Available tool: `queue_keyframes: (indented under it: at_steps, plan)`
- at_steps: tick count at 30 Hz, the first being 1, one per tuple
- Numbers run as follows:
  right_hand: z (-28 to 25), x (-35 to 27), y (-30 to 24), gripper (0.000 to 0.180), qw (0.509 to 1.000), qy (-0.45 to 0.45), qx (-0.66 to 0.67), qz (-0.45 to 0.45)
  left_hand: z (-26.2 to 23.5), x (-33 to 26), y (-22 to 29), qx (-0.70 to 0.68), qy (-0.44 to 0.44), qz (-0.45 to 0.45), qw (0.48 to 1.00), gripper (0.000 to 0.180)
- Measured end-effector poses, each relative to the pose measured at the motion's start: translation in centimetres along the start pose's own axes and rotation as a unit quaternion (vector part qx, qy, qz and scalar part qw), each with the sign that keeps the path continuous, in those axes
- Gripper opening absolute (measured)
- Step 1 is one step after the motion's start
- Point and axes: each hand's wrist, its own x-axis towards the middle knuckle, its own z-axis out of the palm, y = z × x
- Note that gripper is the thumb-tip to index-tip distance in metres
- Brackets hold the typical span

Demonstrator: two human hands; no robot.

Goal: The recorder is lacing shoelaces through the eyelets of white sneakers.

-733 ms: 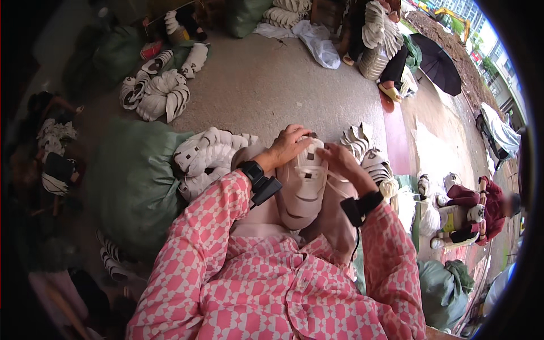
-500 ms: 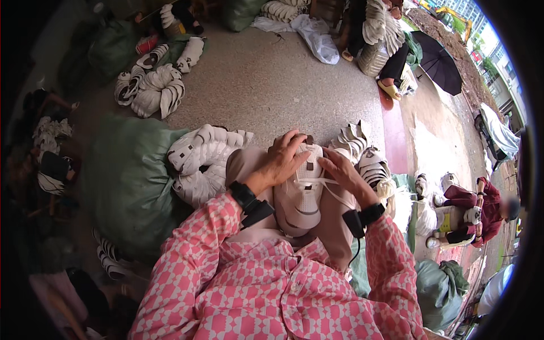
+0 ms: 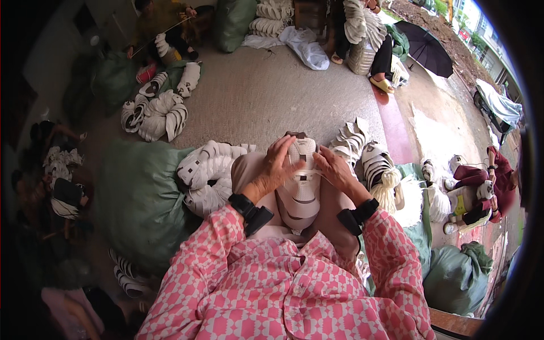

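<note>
The open room lay beyond the knees: a bare stretch of grey, rough concrete floor (image 3: 249, 93), bordered on the far right by a pink strip (image 3: 391, 122). On the left, a bulging green plastic sack (image 3: 139, 204) and a coiled bundle of white curved pieces (image 3: 208, 180) limited the space. On the right, the limit was a fanned stack of white striped pieces (image 3: 377, 161) beside loose white cords (image 3: 412, 198).

The white textured shoe upper (image 3: 302, 190), with dark square patches, lay lengthwise on the lap between the beige-trousered thighs (image 3: 340, 209). The left hand (image 3: 273, 169) was spread along its left edge, fingers extended, thumb over the face. The right hand (image 3: 339, 170) was partly curled at the right edge; whether it pinched anything could not be determined.
</note>
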Motion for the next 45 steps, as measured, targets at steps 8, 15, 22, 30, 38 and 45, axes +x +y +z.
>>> queue_keyframes:
  at_steps: [8,15,22,30,38,45]
  plan:
    - [-2.3,-0.6,-1.3,0.029,0.993,-0.114,-0.031,-0.006,0.4,-1.5,3.2,0.087,-0.002,-0.024,0.996,0.127]
    - [-3.0,0.3,-2.6,0.015,0.949,0.013,-0.208,-0.235,-0.6,-1.9,2.9,0.069,-0.036,0.01,0.997,0.126]
    - [-4.3,2.1,-4.1,0.021,0.968,0.085,-0.11,-0.208,-0.5,-1.9,3.2,0.087,-0.029,0.007,0.996,0.125]
    - [-7.6,-1.2,-6.4,0.033,0.913,-0.112,0.369,0.134,-1.9,0.6,7.3,-0.018,0.132,0.114,0.984,0.048]
    - [-12.5,-8.3,-9.6,0.025,0.923,-0.254,0.287,0.043,-3.5,6.7,6.6,-0.063,-0.225,0.011,0.972,0.017]
    - [-14.3,-10.6,-11.7,0.022,0.927,-0.208,0.31,0.024,0.8,6.1,6.9,0.258,-0.36,0.171,0.88,0.009]
